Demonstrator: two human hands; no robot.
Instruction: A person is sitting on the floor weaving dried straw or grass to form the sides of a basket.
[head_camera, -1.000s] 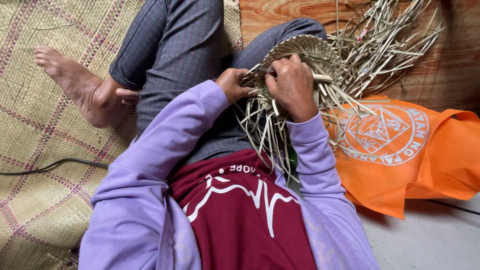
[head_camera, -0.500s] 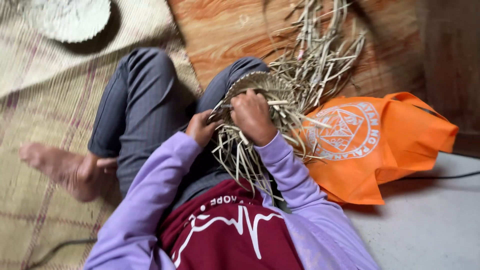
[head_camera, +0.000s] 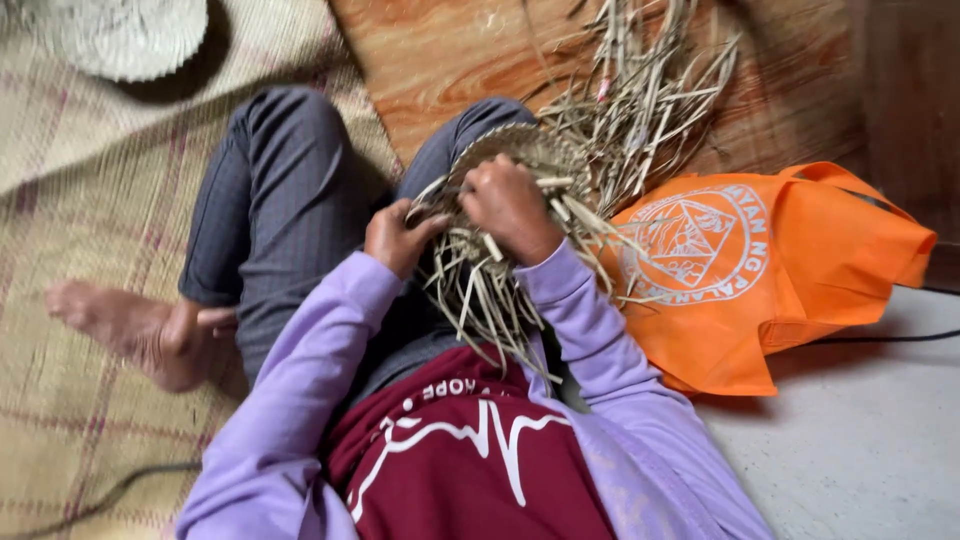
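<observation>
A woven floor mat (head_camera: 90, 300) covers the floor on one side, a wood-grain board (head_camera: 450, 60) lies ahead, and bare grey floor (head_camera: 850, 450) shows on the other; the person sits here with knees drawn up. The half-woven round basket (head_camera: 520, 150) rests on the lap against the right knee, loose straw strands (head_camera: 640, 110) fanning out from it past an orange cloth bag (head_camera: 780, 270). The right hand (head_camera: 510, 205) lies over the woven face, its grip pressed together on the strands there. The left hand (head_camera: 398, 238) pinches the strands at the near edge, though blur makes the exact finger hold hard to read. A pale round woven piece (head_camera: 120, 35) lies well apart on the mat. To weave well at this point, I judge the right hand should keep the finished rows pinned flat while the left draws one strand snug, so the weave stays tight and the free ends below do not tangle.
</observation>
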